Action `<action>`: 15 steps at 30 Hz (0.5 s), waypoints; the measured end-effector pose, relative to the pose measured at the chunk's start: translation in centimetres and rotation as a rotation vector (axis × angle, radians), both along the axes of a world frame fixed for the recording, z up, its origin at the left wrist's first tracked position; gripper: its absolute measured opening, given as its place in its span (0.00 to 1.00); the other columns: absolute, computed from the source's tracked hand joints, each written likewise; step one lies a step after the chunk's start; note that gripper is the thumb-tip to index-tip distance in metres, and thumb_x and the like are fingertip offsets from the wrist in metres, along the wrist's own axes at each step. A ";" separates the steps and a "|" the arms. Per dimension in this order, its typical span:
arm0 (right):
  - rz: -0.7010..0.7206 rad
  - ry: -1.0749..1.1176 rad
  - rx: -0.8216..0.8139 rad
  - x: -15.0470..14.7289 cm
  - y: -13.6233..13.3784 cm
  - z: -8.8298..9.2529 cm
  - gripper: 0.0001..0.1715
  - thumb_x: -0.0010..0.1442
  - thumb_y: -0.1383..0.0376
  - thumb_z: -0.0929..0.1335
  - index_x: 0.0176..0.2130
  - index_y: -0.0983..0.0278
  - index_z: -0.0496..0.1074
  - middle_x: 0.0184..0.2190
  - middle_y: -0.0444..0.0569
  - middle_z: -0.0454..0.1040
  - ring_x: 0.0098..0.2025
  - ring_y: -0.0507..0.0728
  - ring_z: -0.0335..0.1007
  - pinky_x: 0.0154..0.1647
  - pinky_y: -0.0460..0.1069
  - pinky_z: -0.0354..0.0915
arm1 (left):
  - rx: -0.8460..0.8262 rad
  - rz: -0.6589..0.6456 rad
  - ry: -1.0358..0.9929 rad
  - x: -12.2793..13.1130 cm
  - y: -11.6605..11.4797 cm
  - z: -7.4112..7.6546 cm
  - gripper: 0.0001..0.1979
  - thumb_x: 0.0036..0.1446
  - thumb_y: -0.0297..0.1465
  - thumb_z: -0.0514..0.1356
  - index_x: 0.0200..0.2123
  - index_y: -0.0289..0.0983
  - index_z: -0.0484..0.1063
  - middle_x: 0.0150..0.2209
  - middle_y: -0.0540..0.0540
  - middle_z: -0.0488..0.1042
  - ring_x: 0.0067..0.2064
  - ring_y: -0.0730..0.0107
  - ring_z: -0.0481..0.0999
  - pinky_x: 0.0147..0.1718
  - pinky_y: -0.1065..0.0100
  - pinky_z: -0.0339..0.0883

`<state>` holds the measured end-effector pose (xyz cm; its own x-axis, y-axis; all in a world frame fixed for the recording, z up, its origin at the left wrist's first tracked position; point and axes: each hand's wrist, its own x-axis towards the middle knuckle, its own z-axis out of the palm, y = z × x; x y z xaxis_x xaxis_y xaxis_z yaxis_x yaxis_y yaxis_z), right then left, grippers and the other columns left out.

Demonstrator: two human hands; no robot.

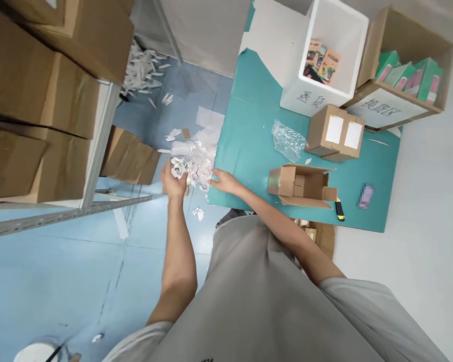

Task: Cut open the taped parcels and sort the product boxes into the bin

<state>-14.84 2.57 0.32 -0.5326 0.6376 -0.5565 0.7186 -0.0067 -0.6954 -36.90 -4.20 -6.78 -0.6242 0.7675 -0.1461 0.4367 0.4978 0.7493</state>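
Observation:
My left hand [174,182] is over the gap left of the table, its thumb and fingers curved around a wad of crumpled white paper [179,168]. Beyond the wad lies a heap of clear plastic film and paper scraps [199,160], partly covered by it. My right hand [225,182] is at the table's left edge, fingers apart beside the heap, holding nothing that I can make out. On the green table [245,166], an opened cardboard box [305,185] lies to the right of my right hand.
Crumpled plastic wrap [288,141], a yellow-black box cutter [340,209] and small cartons [335,133] are on the table. A white foam bin [302,95] and a large carton [392,108] stand behind. Shelving [98,151] with boxes rises at left; paper scraps [145,68] litter the floor.

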 end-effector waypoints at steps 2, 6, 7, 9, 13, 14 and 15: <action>-0.027 -0.019 -0.034 3.7 -1.9 0.7 0.28 0.76 0.64 0.73 0.71 0.65 0.75 0.68 0.61 0.82 0.63 0.65 0.85 0.71 0.57 0.74 | 0.005 -0.057 -0.040 3.2 1.0 -1.4 0.39 0.56 0.27 0.70 0.71 0.34 0.72 0.71 0.30 0.75 0.77 0.40 0.69 0.79 0.39 0.63; -0.152 0.007 -0.103 10.6 -5.7 2.7 0.24 0.77 0.64 0.73 0.68 0.62 0.79 0.64 0.58 0.85 0.59 0.63 0.88 0.66 0.56 0.78 | 0.024 -0.309 -0.194 12.4 5.1 -2.4 0.33 0.63 0.30 0.67 0.71 0.37 0.73 0.70 0.31 0.75 0.72 0.42 0.75 0.68 0.43 0.77; -0.191 0.023 -0.107 12.1 -6.5 3.3 0.23 0.77 0.64 0.73 0.67 0.62 0.80 0.64 0.58 0.85 0.58 0.63 0.88 0.65 0.56 0.78 | 0.039 -0.399 -0.232 14.8 6.5 -2.3 0.34 0.64 0.30 0.67 0.72 0.37 0.72 0.71 0.31 0.74 0.72 0.44 0.74 0.68 0.45 0.77; -0.271 0.065 -0.097 14.7 -8.0 4.9 0.22 0.76 0.64 0.74 0.66 0.61 0.81 0.64 0.58 0.86 0.57 0.62 0.89 0.64 0.57 0.79 | 0.073 -0.573 -0.288 19.5 9.5 -2.1 0.35 0.65 0.30 0.68 0.75 0.38 0.70 0.73 0.31 0.71 0.75 0.46 0.71 0.73 0.46 0.72; -0.453 0.190 -0.050 18.7 -9.9 8.6 0.23 0.76 0.60 0.74 0.67 0.59 0.80 0.63 0.57 0.86 0.57 0.63 0.89 0.62 0.60 0.81 | 0.036 -0.752 -0.338 26.9 15.7 -2.4 0.38 0.63 0.26 0.69 0.76 0.37 0.71 0.79 0.29 0.61 0.78 0.42 0.67 0.77 0.44 0.64; -0.501 0.220 -0.039 19.4 -10.1 9.6 0.23 0.76 0.59 0.73 0.67 0.58 0.80 0.62 0.56 0.86 0.58 0.63 0.88 0.62 0.61 0.82 | 0.015 -0.761 -0.351 28.4 17.2 -2.7 0.38 0.61 0.25 0.70 0.74 0.37 0.73 0.79 0.28 0.62 0.77 0.41 0.69 0.77 0.43 0.63; -0.547 0.244 -0.031 20.0 -10.3 10.4 0.24 0.76 0.58 0.73 0.67 0.56 0.80 0.62 0.55 0.86 0.58 0.63 0.88 0.61 0.61 0.82 | 0.000 -0.764 -0.368 29.7 18.6 -3.0 0.36 0.60 0.24 0.71 0.72 0.36 0.75 0.77 0.28 0.65 0.75 0.42 0.71 0.77 0.42 0.62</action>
<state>5.20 -7.72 10.77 -0.2463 0.8408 -0.4821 0.4251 -0.3533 -0.8333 -7.19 14.37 -9.82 0.1534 0.9589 -0.2386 0.3818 0.1652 0.9093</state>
